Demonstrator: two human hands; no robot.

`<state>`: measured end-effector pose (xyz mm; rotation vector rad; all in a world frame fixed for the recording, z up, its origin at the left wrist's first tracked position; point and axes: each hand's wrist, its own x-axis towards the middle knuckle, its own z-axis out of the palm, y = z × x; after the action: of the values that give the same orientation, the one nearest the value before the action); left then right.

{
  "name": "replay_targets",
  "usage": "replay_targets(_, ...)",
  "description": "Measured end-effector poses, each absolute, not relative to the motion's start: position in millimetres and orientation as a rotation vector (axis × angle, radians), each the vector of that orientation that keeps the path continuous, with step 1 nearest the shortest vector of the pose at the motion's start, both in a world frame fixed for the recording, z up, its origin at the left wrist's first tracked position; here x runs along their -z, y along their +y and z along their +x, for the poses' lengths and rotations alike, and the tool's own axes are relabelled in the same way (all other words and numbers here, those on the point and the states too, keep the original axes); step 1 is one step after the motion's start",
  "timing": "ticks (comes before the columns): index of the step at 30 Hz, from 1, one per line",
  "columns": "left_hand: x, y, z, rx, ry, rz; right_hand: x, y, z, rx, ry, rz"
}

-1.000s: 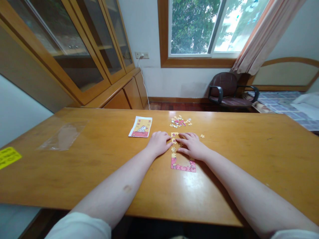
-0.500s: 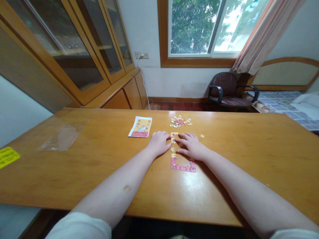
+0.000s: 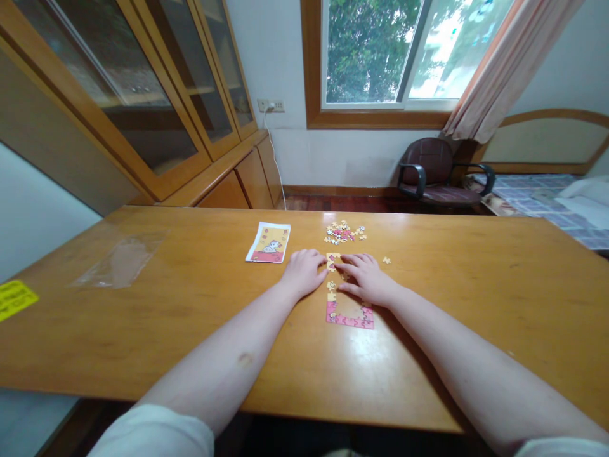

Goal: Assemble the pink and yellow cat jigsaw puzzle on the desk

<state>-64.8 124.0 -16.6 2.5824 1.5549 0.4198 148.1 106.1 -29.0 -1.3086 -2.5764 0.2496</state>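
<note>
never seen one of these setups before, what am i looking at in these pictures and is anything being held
There's no machine here: these are a person's bare left hand and right hand, seen by a camera worn on the head, looking forward and down.

On the wooden table is a partly joined jigsaw border, with the hands at its upper part. Beyond it lies a heap of loose pieces, and a single piece sits to the right. To the left are a printed picture and a clear plastic bag.

The fingertips are too small to tell whether either grip holds a piece.
</note>
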Motion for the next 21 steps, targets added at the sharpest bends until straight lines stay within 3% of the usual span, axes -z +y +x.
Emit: replay_targets(21, 18.9, 124.8, -66.5, -0.464, 1.550, 2.601, 32.2, 108.2, 148.8, -0.139, -2.633, -1.415)
